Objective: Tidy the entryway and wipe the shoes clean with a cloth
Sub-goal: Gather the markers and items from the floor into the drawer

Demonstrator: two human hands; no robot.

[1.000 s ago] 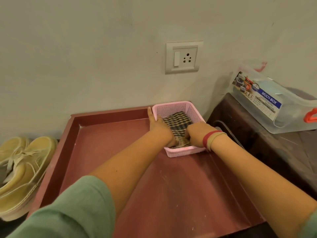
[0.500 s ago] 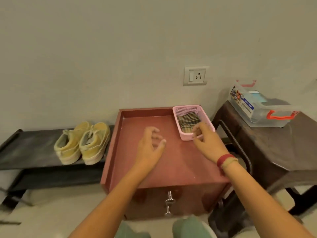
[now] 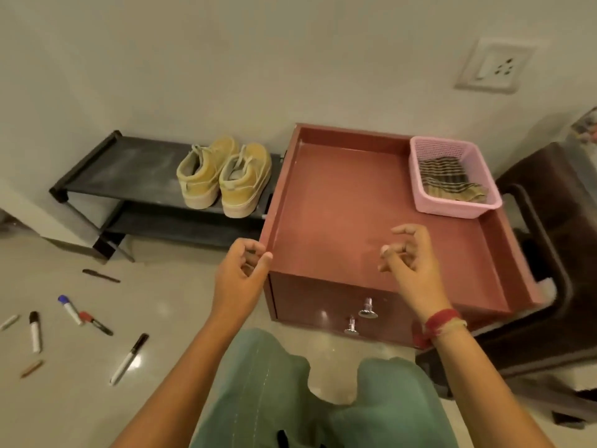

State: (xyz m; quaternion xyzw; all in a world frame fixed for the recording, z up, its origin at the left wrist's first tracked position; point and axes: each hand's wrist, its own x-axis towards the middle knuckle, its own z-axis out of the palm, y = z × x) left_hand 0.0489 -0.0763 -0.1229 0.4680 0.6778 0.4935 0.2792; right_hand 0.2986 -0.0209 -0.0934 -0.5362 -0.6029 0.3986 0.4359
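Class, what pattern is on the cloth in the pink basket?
The cloth has a dark and tan striped check, seen in the head view.

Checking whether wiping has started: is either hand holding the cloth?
No, the cloth lies in the pink basket, while the left hand and right hand hover empty, away from it.

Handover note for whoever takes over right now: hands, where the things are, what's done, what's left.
Hands: left hand loosely curled, holds nothing, at the front left corner of the red cabinet; right hand loosely curled, empty, above its top.
Things: checked cloth lies in the pink basket, back right on the cabinet. Yellow shoes stand paired on the black rack.
Done: shoes racked, cloth in basket. Cannot tell whether the shoes were wiped.
Left: markers lie scattered on the floor, probably next.
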